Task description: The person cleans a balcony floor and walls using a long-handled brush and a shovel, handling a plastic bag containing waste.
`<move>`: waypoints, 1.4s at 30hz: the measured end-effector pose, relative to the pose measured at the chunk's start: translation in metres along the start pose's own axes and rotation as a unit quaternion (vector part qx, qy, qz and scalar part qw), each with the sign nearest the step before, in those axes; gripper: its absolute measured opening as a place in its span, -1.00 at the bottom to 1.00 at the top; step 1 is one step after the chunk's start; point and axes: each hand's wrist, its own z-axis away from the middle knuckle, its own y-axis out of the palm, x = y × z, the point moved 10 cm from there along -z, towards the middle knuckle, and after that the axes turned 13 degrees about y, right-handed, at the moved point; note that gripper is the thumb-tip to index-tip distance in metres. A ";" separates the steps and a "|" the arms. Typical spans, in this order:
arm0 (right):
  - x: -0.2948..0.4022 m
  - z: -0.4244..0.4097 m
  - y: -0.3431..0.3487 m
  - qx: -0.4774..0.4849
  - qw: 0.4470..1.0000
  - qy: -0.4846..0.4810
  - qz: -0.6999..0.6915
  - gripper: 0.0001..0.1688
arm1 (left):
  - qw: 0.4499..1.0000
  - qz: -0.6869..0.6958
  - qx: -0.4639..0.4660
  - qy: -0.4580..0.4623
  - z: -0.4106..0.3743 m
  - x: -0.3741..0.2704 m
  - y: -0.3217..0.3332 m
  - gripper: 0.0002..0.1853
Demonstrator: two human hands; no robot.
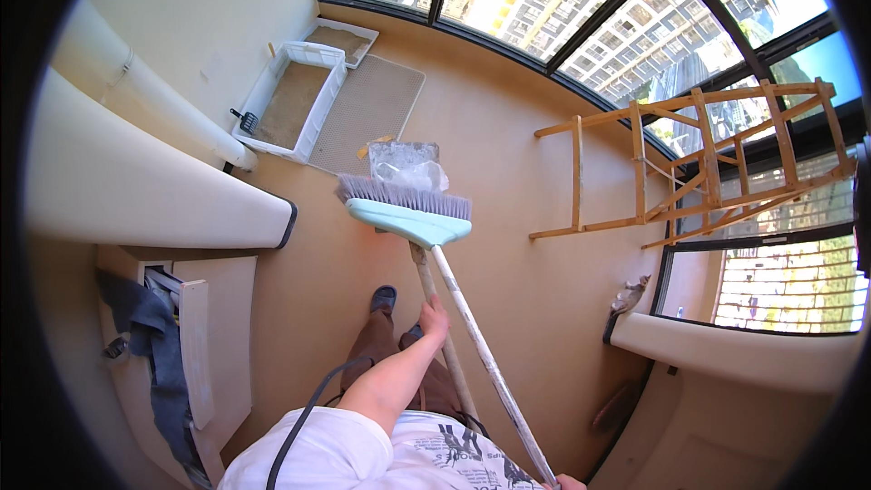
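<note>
My left hand (434, 318) grips the pole handle of a long-handled dustpan (403, 151) in front of my feet. Crumpled translucent plastic (416, 175) lies in the pan. At the bottom edge, my right hand (569, 482), partly cut off, holds the pale, worn pole of a broom (407, 221). The broom's mint-green head and grey bristles sit just on my side of the pan. Its bristles overlap the pan's near part in view, hiding some of it; whether they touch the plastic is unclear.
A white litter box (331, 92) with a black scoop (249, 122), a sand-filled tray (350, 41) and a perforated mat (381, 99) lie far left. A wooden ladder (639, 163) leans by the windows. A small cat (629, 296) is at the right wall corner. An open cabinet (218, 327) stands left.
</note>
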 end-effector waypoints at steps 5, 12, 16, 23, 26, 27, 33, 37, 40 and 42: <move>0.052 0.053 -0.021 -0.062 0.974 -0.150 0.158 -0.76 | 0.999 0.027 0.009 -0.027 -0.013 0.010 0.011 -0.52; 0.130 0.087 -0.029 -0.101 0.969 -0.175 0.141 -0.84 | 0.998 -0.010 0.018 -0.064 -0.020 0.021 0.014 -0.46; 0.141 0.064 0.013 0.095 0.994 -0.034 -0.040 -0.83 | 0.994 0.023 0.042 -0.095 -0.033 0.041 0.018 -0.46; 0.156 0.016 0.037 -0.022 0.990 -0.137 0.021 -0.87 | 0.981 0.089 0.081 -0.154 -0.048 0.066 0.019 -0.47; 0.174 0.009 0.048 -0.041 0.984 -0.156 0.077 -0.83 | 0.970 0.143 0.097 -0.172 -0.060 0.065 0.018 -0.48; 0.180 0.003 0.052 -0.048 0.986 -0.133 0.087 -0.77 | 0.966 0.154 0.103 -0.181 -0.064 0.063 0.018 -0.48; 0.213 -0.037 0.065 -0.117 0.955 -0.195 0.188 -0.63 | 0.943 0.219 0.129 -0.215 -0.092 0.051 0.013 -0.60; 0.218 -0.028 0.066 -0.137 0.948 -0.228 0.177 -0.68 | 0.950 0.225 0.130 -0.173 -0.077 0.018 0.006 -0.73; 0.214 -0.004 0.057 -0.166 0.935 -0.244 0.197 -0.67 | 0.941 0.249 0.123 -0.191 -0.070 0.005 -0.002 -0.80; 0.210 0.009 0.052 -0.183 0.927 -0.253 0.210 -0.66 | 0.926 0.274 0.143 -0.214 -0.073 0.003 -0.004 -0.81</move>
